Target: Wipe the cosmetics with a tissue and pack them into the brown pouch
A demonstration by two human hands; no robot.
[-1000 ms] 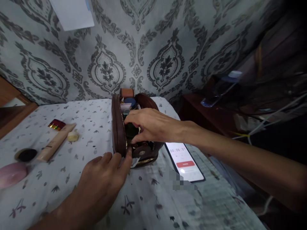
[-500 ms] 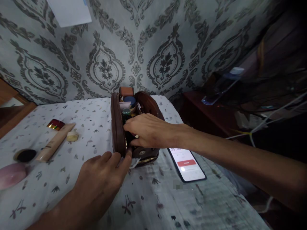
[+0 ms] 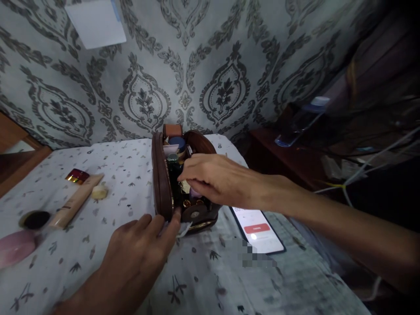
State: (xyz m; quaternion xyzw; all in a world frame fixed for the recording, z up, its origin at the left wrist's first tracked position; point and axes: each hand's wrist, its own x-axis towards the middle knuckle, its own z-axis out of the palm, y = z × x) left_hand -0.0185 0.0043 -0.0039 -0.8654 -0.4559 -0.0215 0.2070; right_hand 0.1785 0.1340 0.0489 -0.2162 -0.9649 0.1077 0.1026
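Note:
A brown zippered bag (image 3: 159,175) stands unzipped on the patterned cloth, its mouth facing up. My left hand (image 3: 141,245) grips the bag's near edge, index finger reaching over the rim and the other fingers curled. Inside the bag is my right hand (image 3: 213,175), its fingers bent down and drawn together; whatever is between the fingertips is hidden. Below its thumb shows a purple item (image 3: 194,193), beside a pale yellowish one (image 3: 185,186). A blue-lidded jar (image 3: 177,144) and a greenish round cap (image 3: 172,157) sit farther back in the bag.
Left of the bag lie a beige tube (image 3: 77,201), a red-and-gold piece (image 3: 77,176), a small cream jar (image 3: 99,191), a dark round item (image 3: 35,219) and a pink object (image 3: 16,249). A lit phone (image 3: 259,236) lies right; beyond it, a clear bottle (image 3: 300,127) and cables.
My right hand has shifted rightward and lifted a little within the bag, uncovering the purple item and gold-coloured rings near the front. My left hand stays on the bag's edge.

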